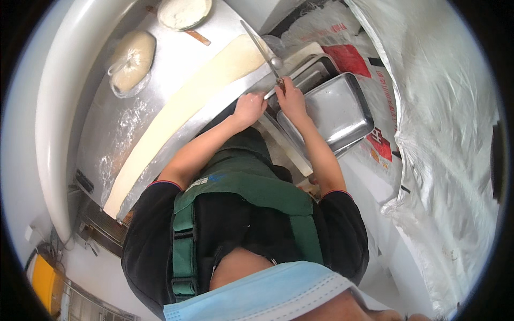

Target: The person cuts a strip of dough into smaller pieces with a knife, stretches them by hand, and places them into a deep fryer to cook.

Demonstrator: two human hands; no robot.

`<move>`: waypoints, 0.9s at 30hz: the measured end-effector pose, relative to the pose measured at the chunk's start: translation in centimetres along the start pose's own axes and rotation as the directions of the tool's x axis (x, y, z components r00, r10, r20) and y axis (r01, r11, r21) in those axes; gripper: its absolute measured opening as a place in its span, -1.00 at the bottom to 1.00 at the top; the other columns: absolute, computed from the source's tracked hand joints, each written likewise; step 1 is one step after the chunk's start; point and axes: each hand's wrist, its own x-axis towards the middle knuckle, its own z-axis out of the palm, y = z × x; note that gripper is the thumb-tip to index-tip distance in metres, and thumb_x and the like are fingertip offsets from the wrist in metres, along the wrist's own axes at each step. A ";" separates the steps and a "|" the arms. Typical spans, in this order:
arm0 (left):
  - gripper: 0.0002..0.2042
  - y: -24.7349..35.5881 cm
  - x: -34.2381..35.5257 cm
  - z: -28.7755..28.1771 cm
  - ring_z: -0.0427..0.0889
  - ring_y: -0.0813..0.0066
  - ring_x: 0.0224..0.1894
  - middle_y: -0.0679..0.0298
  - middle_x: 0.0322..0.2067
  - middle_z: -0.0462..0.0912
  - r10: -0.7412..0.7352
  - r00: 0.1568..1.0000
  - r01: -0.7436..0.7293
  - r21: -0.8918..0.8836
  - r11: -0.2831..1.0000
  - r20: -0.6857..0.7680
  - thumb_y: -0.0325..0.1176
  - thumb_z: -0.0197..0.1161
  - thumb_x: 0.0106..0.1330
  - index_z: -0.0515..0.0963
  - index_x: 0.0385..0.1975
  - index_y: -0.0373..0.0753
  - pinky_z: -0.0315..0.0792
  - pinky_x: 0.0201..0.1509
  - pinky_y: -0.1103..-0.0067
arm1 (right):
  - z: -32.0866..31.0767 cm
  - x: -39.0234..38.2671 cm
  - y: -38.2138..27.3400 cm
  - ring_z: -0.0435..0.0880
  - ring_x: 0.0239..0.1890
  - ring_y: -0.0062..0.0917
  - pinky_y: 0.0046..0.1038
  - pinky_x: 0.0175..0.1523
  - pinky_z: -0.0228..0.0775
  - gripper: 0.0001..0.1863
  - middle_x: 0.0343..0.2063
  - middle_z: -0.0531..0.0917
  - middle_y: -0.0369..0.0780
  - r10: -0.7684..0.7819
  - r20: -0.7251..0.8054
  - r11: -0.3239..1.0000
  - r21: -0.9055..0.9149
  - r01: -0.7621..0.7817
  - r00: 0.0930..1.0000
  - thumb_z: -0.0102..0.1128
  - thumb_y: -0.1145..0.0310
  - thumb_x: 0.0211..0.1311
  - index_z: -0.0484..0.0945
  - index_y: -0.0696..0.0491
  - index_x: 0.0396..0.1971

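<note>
My right hand [290,99] is closed around the brown handle of a long, thin-bladed knife [261,47]. Its blade points away and to the left, over the far right end of a dough sheet [187,96]. Beside it, my left hand [249,109] has its fingers curled, close to the near edge of the metal table. A short pale edge or bar [269,93] shows between the two hands; whether my left fingers grip it is unclear. The long, flat dough sheet curves across the table from near left to far right.
On the metal table [166,32] lie a plastic-wrapped dough lump [134,56], a bowl of white flour [183,12] and a flat brown strip [198,37]. Rectangular metal trays [334,109] sit at right, near printed white sacks [377,96] and hanging plastic sheeting [439,134].
</note>
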 end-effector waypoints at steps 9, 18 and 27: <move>-0.70 -0.2 -1.6 -3.0 0.61 0.02 -0.36 0.02 -0.44 0.62 -0.029 0.999 0.026 -0.063 0.998 -0.046 -0.19 0.19 0.20 0.54 -0.17 -0.24 0.47 -0.30 0.27 | 0.9 0.9 -0.6 0.58 -0.34 0.00 -0.05 -0.26 0.37 -0.73 -0.39 0.60 0.03 -0.081 0.073 0.992 -0.091 0.087 0.994 0.00 0.31 0.22 0.30 0.07 -0.12; -0.68 -4.0 3.5 -12.8 0.64 0.12 -0.35 0.07 -0.44 0.65 -0.209 0.911 0.183 -0.104 0.977 -0.356 -0.10 0.11 0.26 0.59 -0.21 -0.21 0.50 -0.26 0.34 | 0.5 1.1 -1.4 0.59 -0.35 0.00 -0.05 -0.27 0.39 -0.73 -0.40 0.60 0.03 -0.089 0.135 0.978 -0.178 0.112 0.987 -0.01 0.34 0.22 0.26 0.10 -0.13; -0.55 -6.6 10.0 -13.9 0.64 0.10 -0.31 0.08 -0.43 0.66 -0.235 0.887 0.234 -0.052 0.971 -0.398 0.06 0.14 0.22 0.56 -0.25 -0.28 0.48 -0.22 0.33 | 0.4 0.5 -1.1 0.57 -0.42 0.05 -0.01 -0.34 0.37 -0.75 -0.52 0.59 0.07 -0.075 0.114 0.967 -0.233 0.100 0.991 -0.01 0.29 0.28 0.24 0.10 -0.18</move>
